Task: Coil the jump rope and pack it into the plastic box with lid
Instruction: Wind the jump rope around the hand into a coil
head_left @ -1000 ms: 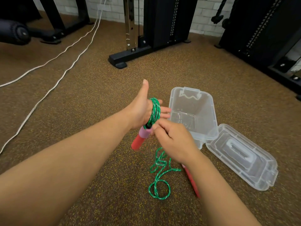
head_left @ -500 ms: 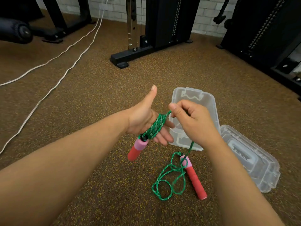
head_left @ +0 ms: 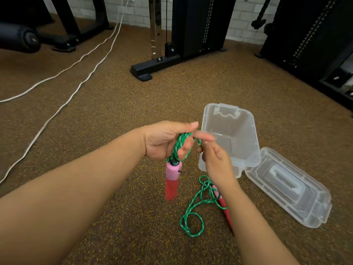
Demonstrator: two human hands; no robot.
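- Head view: jump rope is looking soft and light, cord floppy; best taken by the cord turns or the stiff foam handle.
- Left hand is gripping the coiled turns, handle dangling below.
- Right hand is pinching the cord beside it, wrist raised.
- Loose cord and second handle are lying on the floor.
- Plastic box is sitting open just behind, lid off beside it.
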